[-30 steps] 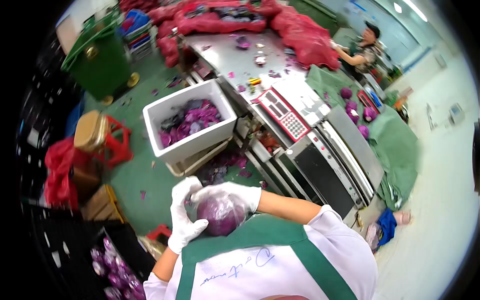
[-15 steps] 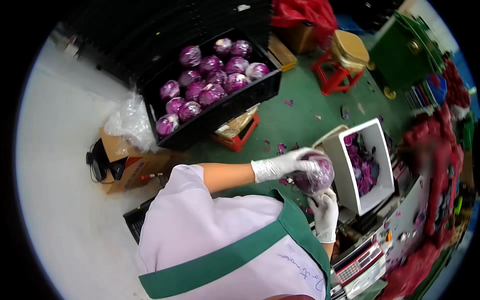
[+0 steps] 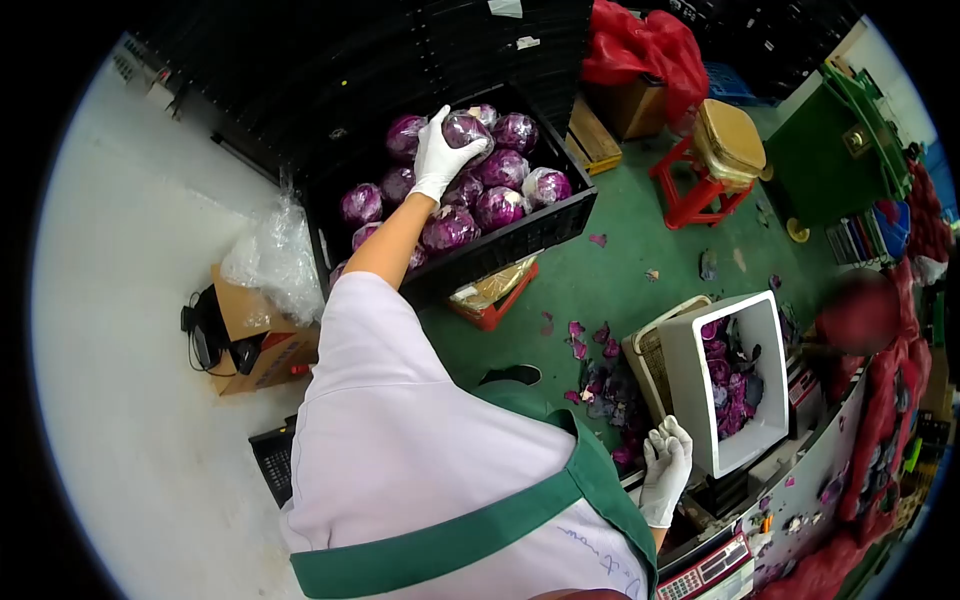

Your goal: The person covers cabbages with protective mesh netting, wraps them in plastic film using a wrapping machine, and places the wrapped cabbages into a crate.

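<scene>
My left hand (image 3: pixel 440 155), in a white glove, reaches into a black crate (image 3: pixel 520 240). Its thumb and fingers are spread round a red cabbage (image 3: pixel 468 135) wrapped in clear film. Several more wrapped red cabbages (image 3: pixel 452 228) lie about it in the crate. My right hand (image 3: pixel 665 470), also gloved in white, hangs by the near corner of a white tub (image 3: pixel 695 400). Its fingers curl loosely, the thumb apart, and nothing shows in them. Purple leaves (image 3: pixel 738 395) fill part of the tub.
A tan basket (image 3: pixel 650 365) stands against the tub, with loose leaves (image 3: pixel 610 390) on the green floor. Behind are a red stool (image 3: pixel 690 195) and a green bin (image 3: pixel 835 150). A scale (image 3: pixel 705 570) sits at lower right. Clear plastic film (image 3: pixel 275 250) covers part of a cardboard box (image 3: pixel 265 360).
My left hand has swung up and left from beside the tub, with the wrapped cabbage, into the crate. My right hand has come off the cabbage and sits slightly lower.
</scene>
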A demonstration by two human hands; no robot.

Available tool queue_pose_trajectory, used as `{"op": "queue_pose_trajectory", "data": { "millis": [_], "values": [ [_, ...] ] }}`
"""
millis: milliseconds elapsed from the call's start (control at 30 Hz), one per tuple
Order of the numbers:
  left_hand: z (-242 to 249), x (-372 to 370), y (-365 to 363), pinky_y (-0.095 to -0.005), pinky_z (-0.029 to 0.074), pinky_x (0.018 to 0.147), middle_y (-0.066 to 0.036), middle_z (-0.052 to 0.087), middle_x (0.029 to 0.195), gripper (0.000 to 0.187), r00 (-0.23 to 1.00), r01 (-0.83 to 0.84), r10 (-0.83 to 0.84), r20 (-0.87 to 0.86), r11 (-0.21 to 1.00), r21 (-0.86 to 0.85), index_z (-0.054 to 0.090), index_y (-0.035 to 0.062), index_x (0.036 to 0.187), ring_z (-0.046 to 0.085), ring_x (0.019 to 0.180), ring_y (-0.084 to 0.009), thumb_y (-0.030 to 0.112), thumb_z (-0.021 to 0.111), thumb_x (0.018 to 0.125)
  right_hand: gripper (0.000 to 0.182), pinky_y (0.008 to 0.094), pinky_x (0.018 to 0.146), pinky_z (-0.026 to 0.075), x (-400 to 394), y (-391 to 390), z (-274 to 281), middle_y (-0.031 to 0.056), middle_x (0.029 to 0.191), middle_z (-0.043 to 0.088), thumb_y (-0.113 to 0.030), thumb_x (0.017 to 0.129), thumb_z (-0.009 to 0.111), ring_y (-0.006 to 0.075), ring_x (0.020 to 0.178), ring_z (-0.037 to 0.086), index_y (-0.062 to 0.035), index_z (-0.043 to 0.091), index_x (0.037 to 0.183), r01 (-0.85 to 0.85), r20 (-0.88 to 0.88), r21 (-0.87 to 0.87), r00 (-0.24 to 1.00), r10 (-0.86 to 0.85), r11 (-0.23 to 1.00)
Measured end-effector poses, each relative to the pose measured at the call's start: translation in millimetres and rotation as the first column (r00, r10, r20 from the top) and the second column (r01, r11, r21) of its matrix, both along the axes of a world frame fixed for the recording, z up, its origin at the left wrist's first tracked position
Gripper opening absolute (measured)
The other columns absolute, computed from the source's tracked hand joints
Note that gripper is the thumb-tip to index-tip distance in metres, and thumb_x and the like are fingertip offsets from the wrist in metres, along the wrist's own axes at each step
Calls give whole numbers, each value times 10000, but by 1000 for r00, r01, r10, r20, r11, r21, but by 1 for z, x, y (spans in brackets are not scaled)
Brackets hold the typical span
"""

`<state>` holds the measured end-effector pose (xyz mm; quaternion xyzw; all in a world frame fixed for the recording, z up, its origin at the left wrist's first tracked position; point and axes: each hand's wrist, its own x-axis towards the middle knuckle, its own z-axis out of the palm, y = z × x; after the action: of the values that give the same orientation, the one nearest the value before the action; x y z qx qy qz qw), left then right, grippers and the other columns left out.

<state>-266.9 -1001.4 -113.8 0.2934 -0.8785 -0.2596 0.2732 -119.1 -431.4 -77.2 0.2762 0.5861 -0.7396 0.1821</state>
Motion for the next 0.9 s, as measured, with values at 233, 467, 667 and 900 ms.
{"op": "queue_pose_trajectory", "data": {
  "millis": [233,467,667,900],
  "values": [
    [-22,-72,-11,-628,211,1091,-202,263,1518,925,790,-61,218,573,958,-280,298,294,1476,238,1397,-430,591,707,701,284,279,854,500,1,-19,3,87,1172,608,-98,932,468,161,933,613,-21,568,1186,93,-40,66,995,-91,993],
    [-20,-130,250,-367,439,967,-129,623,1146,287,786,525,-506,-355,850,-47,614,39,1144,574,1082,-288,180,638,895,269,314,895,491,29,19,17,112,1162,632,-98,908,482,190,977,626,-12,600,1134,334,-39,184,942,-332,925],
    [15,-37,632,-307,466,939,-82,660,1107,308,-33,804,-940,-339,-227,550,593,61,1230,607,1058,-152,118,598,927,203,288,873,504,105,128,8,101,1109,658,-50,937,463,147,963,627,2,615,1062,627,-180,151,777,-603,764],
    [61,147,844,-285,469,890,-48,672,1029,374,-642,451,-702,-308,-671,589,561,94,1294,599,966,-110,96,604,922,231,290,919,498,318,190,-13,99,1108,653,-58,947,445,149,1013,621,14,615,1085,914,-160,230,374,-914,334]
  ]
}}
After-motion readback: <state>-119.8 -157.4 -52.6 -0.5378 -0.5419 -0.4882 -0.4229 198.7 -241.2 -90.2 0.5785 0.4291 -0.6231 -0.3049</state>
